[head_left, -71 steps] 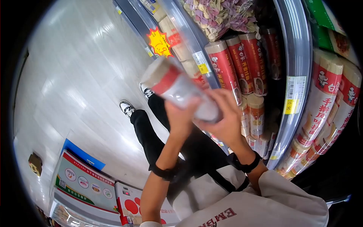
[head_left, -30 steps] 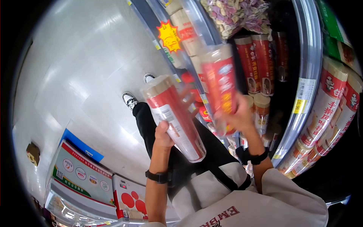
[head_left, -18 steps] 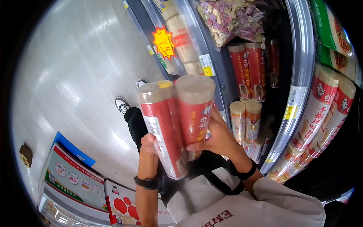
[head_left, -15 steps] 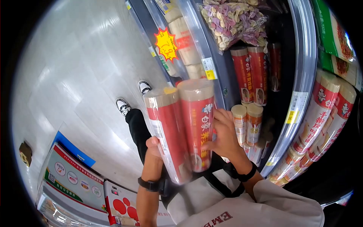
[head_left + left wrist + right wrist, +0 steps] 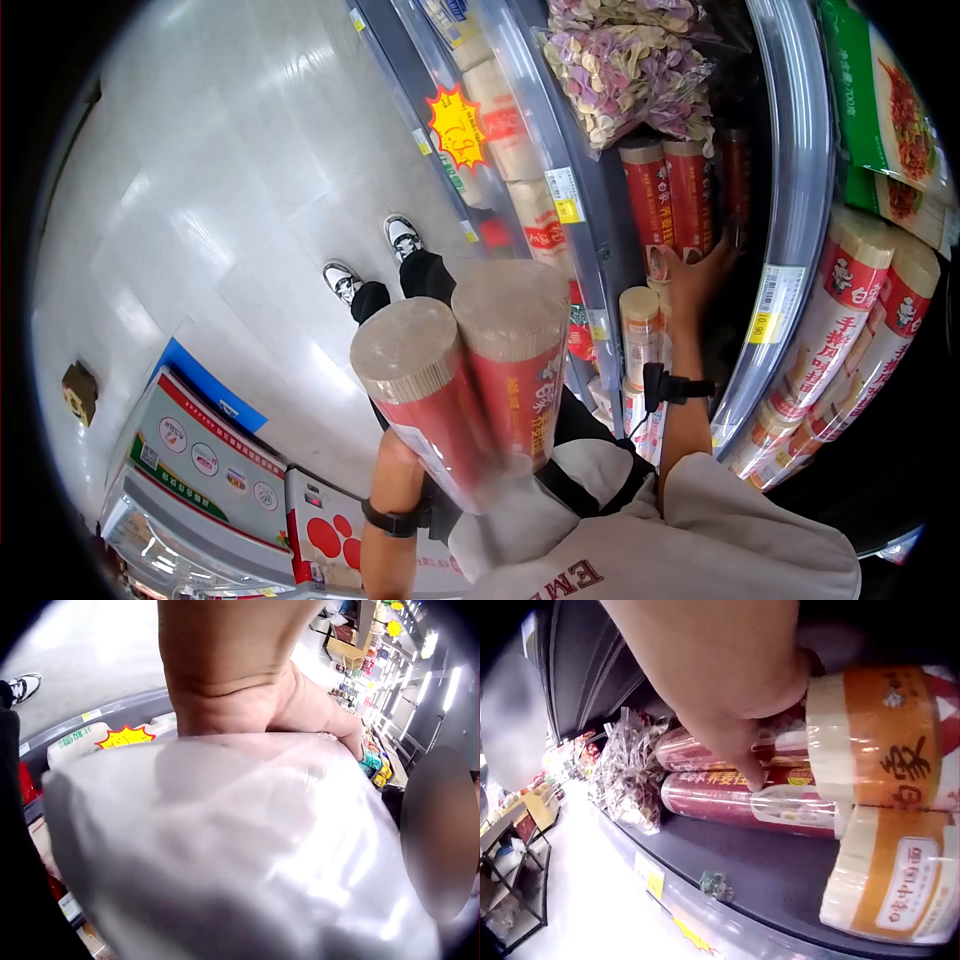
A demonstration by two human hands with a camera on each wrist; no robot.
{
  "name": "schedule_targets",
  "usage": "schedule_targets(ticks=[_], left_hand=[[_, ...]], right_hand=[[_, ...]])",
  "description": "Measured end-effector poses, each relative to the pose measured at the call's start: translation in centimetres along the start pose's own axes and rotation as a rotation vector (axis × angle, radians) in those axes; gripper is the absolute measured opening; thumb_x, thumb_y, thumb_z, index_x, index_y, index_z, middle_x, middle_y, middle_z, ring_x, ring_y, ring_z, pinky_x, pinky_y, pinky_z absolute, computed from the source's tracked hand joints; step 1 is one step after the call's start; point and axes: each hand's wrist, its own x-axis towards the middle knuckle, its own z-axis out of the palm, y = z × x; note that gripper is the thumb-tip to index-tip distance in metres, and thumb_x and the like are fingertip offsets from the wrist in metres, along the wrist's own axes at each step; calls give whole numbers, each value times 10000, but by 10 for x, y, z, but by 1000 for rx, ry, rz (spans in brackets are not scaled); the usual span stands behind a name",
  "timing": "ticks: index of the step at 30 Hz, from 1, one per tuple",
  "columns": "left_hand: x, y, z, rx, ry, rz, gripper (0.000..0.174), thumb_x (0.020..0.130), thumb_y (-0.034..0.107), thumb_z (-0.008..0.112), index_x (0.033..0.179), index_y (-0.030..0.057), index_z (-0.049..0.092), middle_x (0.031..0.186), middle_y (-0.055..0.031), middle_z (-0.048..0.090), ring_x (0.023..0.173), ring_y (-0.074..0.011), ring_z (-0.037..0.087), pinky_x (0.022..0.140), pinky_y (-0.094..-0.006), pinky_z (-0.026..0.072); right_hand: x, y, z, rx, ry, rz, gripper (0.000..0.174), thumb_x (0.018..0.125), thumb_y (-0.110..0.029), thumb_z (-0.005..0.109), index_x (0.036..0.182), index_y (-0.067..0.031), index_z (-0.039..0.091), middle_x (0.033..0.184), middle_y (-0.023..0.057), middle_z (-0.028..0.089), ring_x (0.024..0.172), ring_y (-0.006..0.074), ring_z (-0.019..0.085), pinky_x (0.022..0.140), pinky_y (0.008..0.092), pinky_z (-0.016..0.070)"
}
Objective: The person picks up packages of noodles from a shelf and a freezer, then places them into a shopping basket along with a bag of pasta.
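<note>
Two red-labelled noodle rolls [image 5: 510, 380] stand side by side before the torso, tops toward the head camera. My left hand [image 5: 398, 462] holds them from the left, its fingers mostly hidden behind them. In the left wrist view that hand [image 5: 232, 697] lies against shiny clear wrapping [image 5: 225, 840]. My right hand [image 5: 700, 285] reaches into the shelf at the lower ends of more red rolls [image 5: 690, 195]. The right wrist view shows this hand [image 5: 720, 682] spread over them, one digit touching the nearer red roll [image 5: 712, 799]; its other fingertips are hidden.
Orange-labelled rolls [image 5: 889, 735] lie beside the red ones. Bags of pale and purple pieces [image 5: 630, 85] sit above them in the head view. A clear shelf edge [image 5: 800, 200] runs along the right, with larger rolls [image 5: 840, 310] beyond. A chest cabinet [image 5: 210, 460] stands lower left.
My right hand has left the roll it held and moved right into the shelf, to the red rolls. Both held rolls now stay with my left hand, tilted more toward the head camera.
</note>
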Motion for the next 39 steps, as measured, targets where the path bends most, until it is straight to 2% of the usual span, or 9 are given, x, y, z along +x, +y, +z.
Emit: schedule_targets(ticks=[2, 5, 6, 16, 25, 27, 29, 32, 39], left_hand=[[-4, -6, 1, -74, -11, -117, 355, 954, 275, 488, 1150, -9, 571, 1069, -80, 633, 923, -184, 613, 794, -294, 487], [-9, -33, -10, -299, 7, -105, 318, 937, 223, 525, 1133, -22, 576, 1077, -98, 640, 958, -198, 613, 813, -306, 492], [-9, -29, -12, 595, -54, 206, 291, 920, 132, 539, 1162, -27, 567, 1097, -124, 642, 967, -228, 616, 825, -323, 493], [-8, -20, -11, 1066, -85, 406, 294, 838, 13, 532, 1121, -6, 612, 1121, -197, 619, 1026, -349, 599, 866, -392, 484], [18, -32, -23, 477, -71, 381, 431, 806, 130, 638, 1211, -1, 563, 1188, -185, 613, 1063, -327, 608, 894, -415, 501], [26, -28, -23, 203, -74, 361, 447, 802, 141, 646, 1217, -1, 558, 1192, -184, 612, 1065, -326, 608, 897, -417, 502], [32, -19, -22, -57, -98, 368, 464, 798, 152, 654, 1224, 0, 553, 1196, -183, 611, 1067, -325, 608, 899, -420, 503], [40, -4, -18, -402, -219, 412, 489, 791, 169, 667, 1234, 0, 546, 1202, -182, 609, 1069, -323, 609, 902, -423, 504], [69, 9, 17, -944, -641, 378, 549, 777, 207, 695, 1257, 0, 529, 1217, -178, 605, 1075, -320, 610, 909, -431, 508]], right_hand=[[8, 4, -3, -22, -75, 87, 782, 640, -136, 834, 1317, -50, 452, 1330, 209, 431, 1233, 379, 436, 1047, 468, 377], [9, -1, -5, 32, -77, 152, 689, 628, -112, 825, 1241, -55, 516, 1299, 194, 468, 1220, 382, 451, 1021, 446, 402], [8, -5, -5, 35, -77, 156, 689, 628, -112, 825, 1241, -55, 516, 1299, 194, 468, 1220, 382, 451, 1021, 446, 402], [-7, -6, -10, 15, 73, 60, 646, 655, -109, 801, 1230, -89, 507, 1208, 152, 584, 1139, 328, 561, 973, 410, 450], [-47, -63, -37, 112, -66, -78, 694, 647, -81, 769, 1283, -73, 491, 1199, 133, 600, 1064, 270, 606, 891, 344, 495], [-54, -71, -48, 521, -408, -5, 701, 624, -68, 784, 1264, -25, 504, 1155, 130, 612, 1018, 208, 616, 855, 294, 499], [-65, -80, -67, 627, -514, 26, 687, 615, -76, 794, 1237, 14, 518, 1130, 123, 610, 1000, 160, 605, 844, 280, 493], [-79, -89, -100, 870, -853, -13, 719, 606, -106, 815, 1230, 29, 484, 1109, 111, 594, 1021, 147, 574, 899, 292, 452], [-135, -138, -130, 972, -960, -77, 753, 599, -145, 851, 1193, -1, 411, 1079, 121, 537, 1010, 183, 560, 876, 323, 450]])
